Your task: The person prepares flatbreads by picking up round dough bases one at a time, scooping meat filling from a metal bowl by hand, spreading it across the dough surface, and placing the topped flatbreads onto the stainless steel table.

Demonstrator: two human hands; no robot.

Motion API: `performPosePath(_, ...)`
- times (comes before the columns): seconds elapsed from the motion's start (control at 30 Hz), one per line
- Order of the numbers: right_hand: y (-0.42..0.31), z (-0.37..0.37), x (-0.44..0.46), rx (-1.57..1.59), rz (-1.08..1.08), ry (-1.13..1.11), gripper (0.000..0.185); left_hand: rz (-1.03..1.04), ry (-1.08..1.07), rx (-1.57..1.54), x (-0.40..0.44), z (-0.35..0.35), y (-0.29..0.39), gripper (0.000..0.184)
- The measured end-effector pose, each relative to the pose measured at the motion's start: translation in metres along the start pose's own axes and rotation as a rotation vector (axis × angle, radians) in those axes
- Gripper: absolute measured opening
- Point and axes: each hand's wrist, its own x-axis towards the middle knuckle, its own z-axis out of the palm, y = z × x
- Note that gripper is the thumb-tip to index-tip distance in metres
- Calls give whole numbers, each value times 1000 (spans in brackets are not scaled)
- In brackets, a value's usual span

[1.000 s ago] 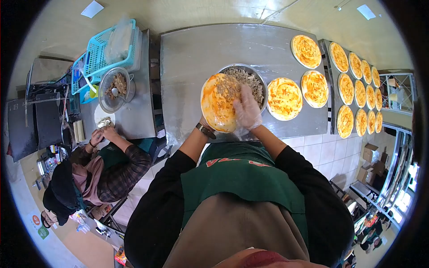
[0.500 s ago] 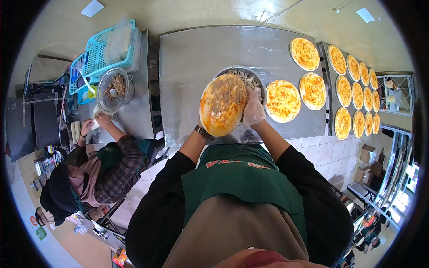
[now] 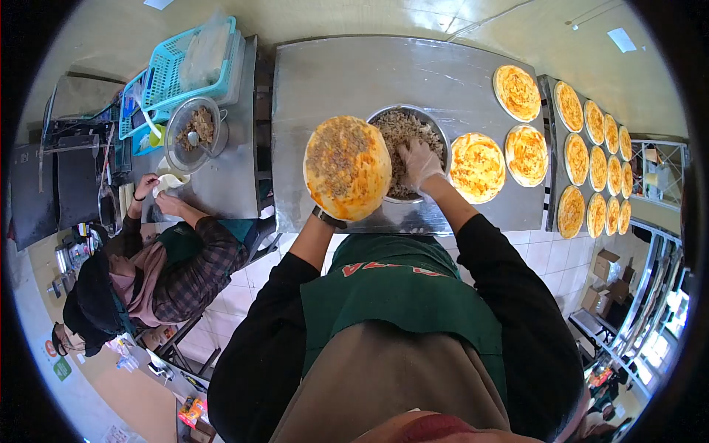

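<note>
A round pizza base (image 3: 347, 166) with orange sauce rests on my left hand (image 3: 334, 221), which is beneath it and mostly hidden. Brown crumbled topping covers much of the base's upper and left part. A dark band circles my left wrist. My right hand (image 3: 419, 164), in a clear plastic glove, is down in a metal bowl (image 3: 446, 133), its fingers bent into the crumbled meat topping (image 3: 402, 127). The bowl stands on the table just right of the held base, whose edge overlaps its rim.
Sauced pizza bases (image 3: 476, 168) lie right of the bowl. Several more fill a second metal table (image 3: 555, 177). At left, a co-worker's hands (image 3: 159, 193) hold a pale piece near a clear bowl (image 3: 171, 140) with a spoon. Turquoise baskets (image 3: 159, 85) stand behind.
The pizza base has gone from tilted above the bowl to flatter and farther left. My right hand has left the base's edge and dipped into the topping. The view has shifted slightly.
</note>
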Motion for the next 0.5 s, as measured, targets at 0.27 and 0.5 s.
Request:
performPosePath(0.27,32,20,44,837,25,0,32,56,-19,27,16,-3,0,56)
performPosePath(0.5,-5,-66,6,965,-64,-124,38,80,-24,34,30,-9,-19,57)
